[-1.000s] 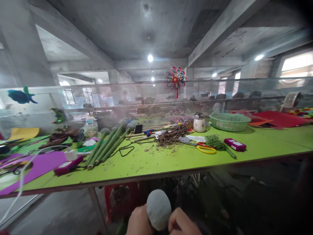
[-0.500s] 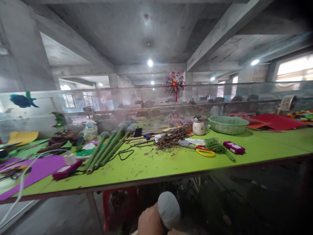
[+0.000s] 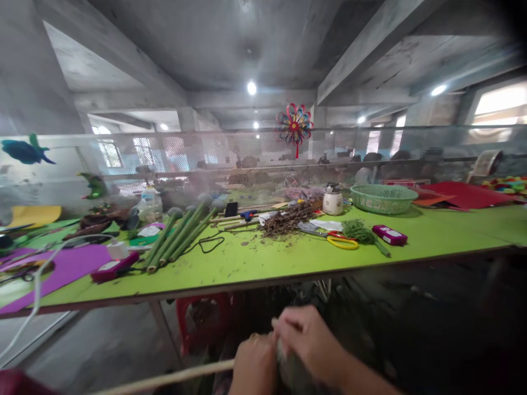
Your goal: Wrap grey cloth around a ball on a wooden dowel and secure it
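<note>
At the bottom centre, below the table's front edge, my left hand (image 3: 254, 366) is closed round a pale wooden stick (image 3: 177, 377), which runs out to the lower left. My right hand (image 3: 309, 341) meets it from the right, with thumb and finger pinched together at the left hand's knuckles. What that pinch holds, if anything, is too small to name. Under the right hand a dull grey-green rounded thing (image 3: 291, 368) shows in part; the fingers and wrist cover most of it.
On the green table (image 3: 230, 269) lie green-wrapped sticks (image 3: 177, 241), dry twigs (image 3: 288, 219), scissors (image 3: 329, 236), green strands (image 3: 358, 231), magenta boxes (image 3: 389, 235) and a green basket (image 3: 382, 200). A red stool (image 3: 183, 323) stands beneath. Mesh (image 3: 263, 170) runs behind.
My right hand has come up into view, pinched against the left. The grey ball that showed clearly beside my left hand is now mostly covered. More of the pale stick shows. The view has tilted down slightly.
</note>
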Demonstrator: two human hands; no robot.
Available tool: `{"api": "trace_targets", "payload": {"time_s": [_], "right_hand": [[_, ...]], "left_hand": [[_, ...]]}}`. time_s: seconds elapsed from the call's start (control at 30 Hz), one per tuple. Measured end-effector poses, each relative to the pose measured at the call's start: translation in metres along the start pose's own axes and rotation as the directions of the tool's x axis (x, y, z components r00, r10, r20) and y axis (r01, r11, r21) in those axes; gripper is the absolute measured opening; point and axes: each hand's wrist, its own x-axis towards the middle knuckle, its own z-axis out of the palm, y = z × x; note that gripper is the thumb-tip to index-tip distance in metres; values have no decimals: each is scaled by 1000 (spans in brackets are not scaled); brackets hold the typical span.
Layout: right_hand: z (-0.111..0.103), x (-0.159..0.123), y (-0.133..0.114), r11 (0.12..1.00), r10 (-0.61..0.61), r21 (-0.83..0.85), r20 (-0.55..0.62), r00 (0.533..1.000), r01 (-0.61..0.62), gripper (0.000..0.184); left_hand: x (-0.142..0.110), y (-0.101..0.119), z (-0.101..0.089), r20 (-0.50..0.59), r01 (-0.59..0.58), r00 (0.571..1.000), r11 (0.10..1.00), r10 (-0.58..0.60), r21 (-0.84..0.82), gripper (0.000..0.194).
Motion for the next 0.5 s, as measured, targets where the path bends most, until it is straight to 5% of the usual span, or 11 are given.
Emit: {"api": "trace_targets", "payload": {"time_s": [0.13, 0.23, 0.37, 0.5], "right_hand": [[-26, 26, 10, 860, 149, 445, 252, 956, -251, 37], [-29, 31, 29, 694, 213, 574, 411, 886, -434, 34], [-17, 19, 48, 580, 321, 660, 353, 879, -477, 31], [-5, 7, 57, 550, 386, 703, 263, 884, -450, 30]], "left_hand": [[-20, 13, -10, -65, -162, 985, 987, 162, -3, 21], [-27, 19, -19, -72, -277, 959, 959, 273, -59, 18], [-30, 21, -24, -98, -166, 983, 976, 153, -139, 17], [-29, 15, -15, -202, -183, 973, 917, 116, -354, 16]]}}
